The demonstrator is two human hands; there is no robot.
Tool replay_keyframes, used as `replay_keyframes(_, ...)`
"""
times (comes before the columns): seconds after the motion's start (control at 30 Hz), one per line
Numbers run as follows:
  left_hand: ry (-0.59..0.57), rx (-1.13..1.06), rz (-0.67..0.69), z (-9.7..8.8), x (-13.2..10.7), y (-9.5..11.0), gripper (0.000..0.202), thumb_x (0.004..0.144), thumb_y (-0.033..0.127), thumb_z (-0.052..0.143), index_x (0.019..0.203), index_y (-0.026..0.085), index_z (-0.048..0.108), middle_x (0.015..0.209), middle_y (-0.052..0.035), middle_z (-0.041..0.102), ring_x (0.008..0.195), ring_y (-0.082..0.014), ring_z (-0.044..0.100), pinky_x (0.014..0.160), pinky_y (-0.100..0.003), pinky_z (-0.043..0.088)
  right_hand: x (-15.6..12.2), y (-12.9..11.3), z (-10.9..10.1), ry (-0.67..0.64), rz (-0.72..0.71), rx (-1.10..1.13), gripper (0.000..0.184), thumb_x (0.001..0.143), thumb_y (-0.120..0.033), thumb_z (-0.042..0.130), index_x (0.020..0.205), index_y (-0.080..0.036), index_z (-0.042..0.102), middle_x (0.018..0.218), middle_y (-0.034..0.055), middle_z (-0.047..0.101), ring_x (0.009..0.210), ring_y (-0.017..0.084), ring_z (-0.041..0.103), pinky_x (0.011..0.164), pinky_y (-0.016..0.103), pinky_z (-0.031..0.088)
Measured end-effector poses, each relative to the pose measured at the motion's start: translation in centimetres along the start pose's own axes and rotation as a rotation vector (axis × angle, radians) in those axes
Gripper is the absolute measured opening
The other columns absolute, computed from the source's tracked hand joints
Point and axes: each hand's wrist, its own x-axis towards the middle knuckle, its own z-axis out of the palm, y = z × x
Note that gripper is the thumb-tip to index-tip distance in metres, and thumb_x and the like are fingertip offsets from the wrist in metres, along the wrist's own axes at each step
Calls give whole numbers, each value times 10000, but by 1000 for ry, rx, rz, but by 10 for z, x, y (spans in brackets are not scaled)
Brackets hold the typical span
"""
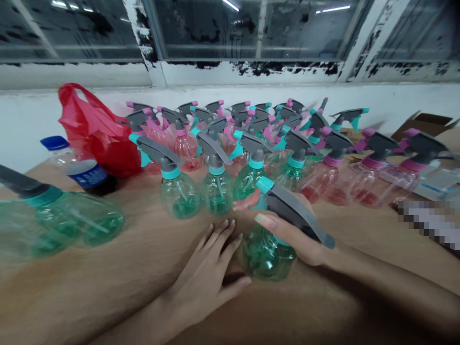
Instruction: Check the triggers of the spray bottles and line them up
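Observation:
A green spray bottle (265,253) with a grey trigger head and teal collar stands on the wooden table (108,282) in front of me. My right hand (293,235) is wrapped around its neck and trigger head, thumb on the near side. My left hand (208,273) lies flat on the table just left of the bottle, fingers spread and stretched out, thumb near the bottle's base, holding nothing. Behind them stands a crowd of several green spray bottles (217,184) and pink spray bottles (332,175).
A green bottle (72,218) stands at the left edge. A red plastic bag (97,132) and a dark drink bottle with a blue cap (81,167) sit at the back left. A cardboard box (426,123) is at the back right, below a window wall.

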Motion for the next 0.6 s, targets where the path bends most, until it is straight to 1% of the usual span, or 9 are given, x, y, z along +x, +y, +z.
replay_keyframes(0.1,-5,7,-1,0,0,0,664,905,600,471,1377,136,421,1485,-160,342,1359,-308,312,1093,-509,255,-2,-2,3,31,55,39,192,868,-375,573,1008,-247,601,677,-16,563,556,132,516,530,274,440)
replay_keyframes(0.2,2,11,-4,0,-1,0,647,915,586,464,1382,141,414,1482,-151,353,1359,-308,313,1089,-504,268,-3,-1,3,23,71,64,179,874,-350,568,1018,-247,597,638,-29,543,537,130,521,525,274,448)
replay_keyframes(0.37,6,9,-4,-1,-1,0,591,930,533,477,1373,146,422,1476,-139,367,1359,-301,316,1082,-503,287,-3,4,3,23,93,67,193,866,-359,579,1021,-251,624,547,-55,500,482,122,503,531,280,470)
replay_keyframes(0.6,6,14,-1,0,0,0,579,929,504,497,1363,127,430,1477,-156,360,1363,-304,306,1081,-508,286,-3,11,5,25,88,100,224,861,-366,580,1049,-258,636,550,-42,517,586,156,572,590,304,497)
